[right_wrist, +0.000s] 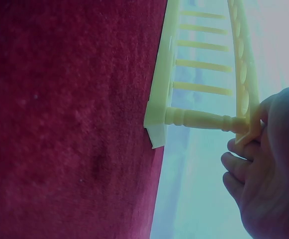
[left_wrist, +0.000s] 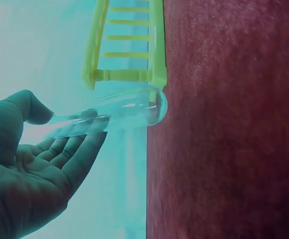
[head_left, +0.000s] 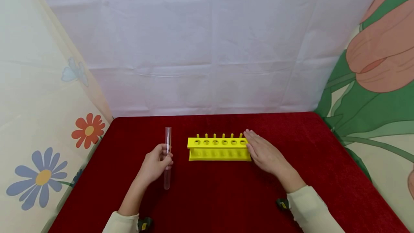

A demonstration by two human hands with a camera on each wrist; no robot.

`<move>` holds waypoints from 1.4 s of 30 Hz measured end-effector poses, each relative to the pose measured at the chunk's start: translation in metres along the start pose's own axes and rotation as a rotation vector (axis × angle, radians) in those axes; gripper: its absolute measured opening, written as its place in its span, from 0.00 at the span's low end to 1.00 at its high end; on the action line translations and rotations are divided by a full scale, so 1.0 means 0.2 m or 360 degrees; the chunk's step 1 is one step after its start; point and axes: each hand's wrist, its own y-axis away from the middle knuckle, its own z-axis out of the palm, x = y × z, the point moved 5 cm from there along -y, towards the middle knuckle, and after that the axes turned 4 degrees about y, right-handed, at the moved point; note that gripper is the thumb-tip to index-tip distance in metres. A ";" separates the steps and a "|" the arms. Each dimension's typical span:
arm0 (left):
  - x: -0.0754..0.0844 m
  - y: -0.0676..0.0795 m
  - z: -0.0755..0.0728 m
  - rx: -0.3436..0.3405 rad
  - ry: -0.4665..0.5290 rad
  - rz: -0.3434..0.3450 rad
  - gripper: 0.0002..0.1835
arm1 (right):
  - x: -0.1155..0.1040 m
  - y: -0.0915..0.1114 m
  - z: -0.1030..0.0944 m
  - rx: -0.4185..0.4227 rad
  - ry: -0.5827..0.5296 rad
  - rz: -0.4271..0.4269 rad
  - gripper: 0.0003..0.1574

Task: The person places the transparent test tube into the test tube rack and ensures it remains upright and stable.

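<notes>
A clear glass test tube [head_left: 167,179] stands nearly upright in my left hand [head_left: 156,163], pinched between thumb and fingers around its middle. Its rounded bottom [left_wrist: 156,105] points down in the left wrist view. To the right of it, a yellow test tube rack [head_left: 220,155] rests on the table, with a row of round holes along its top and a row of pegs behind. My right hand [head_left: 266,154] is at the rack's right end. In the right wrist view, the corner of the top plate [right_wrist: 248,130] lies between the thumb and the fingers.
Dark red cloth [head_left: 210,197] covers the table. A white sheet [head_left: 210,46] hangs behind its far edge, and flower-printed panels stand at both sides. Small black devices [head_left: 282,204] sit by the wrists.
</notes>
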 end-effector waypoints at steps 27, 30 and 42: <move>0.10 -0.03 0.01 0.0067 0.0084 0.0128 0.18 | 0.00 0.00 0.00 -0.0006 -0.0026 0.0026 0.32; 0.11 -0.02 0.02 0.0066 0.0094 0.0137 0.18 | 0.00 0.00 0.00 -0.0009 -0.0019 0.0026 0.32; 0.16 -0.03 0.05 0.0040 0.0176 0.0203 0.18 | 0.00 0.00 0.00 0.0005 -0.0008 0.0004 0.32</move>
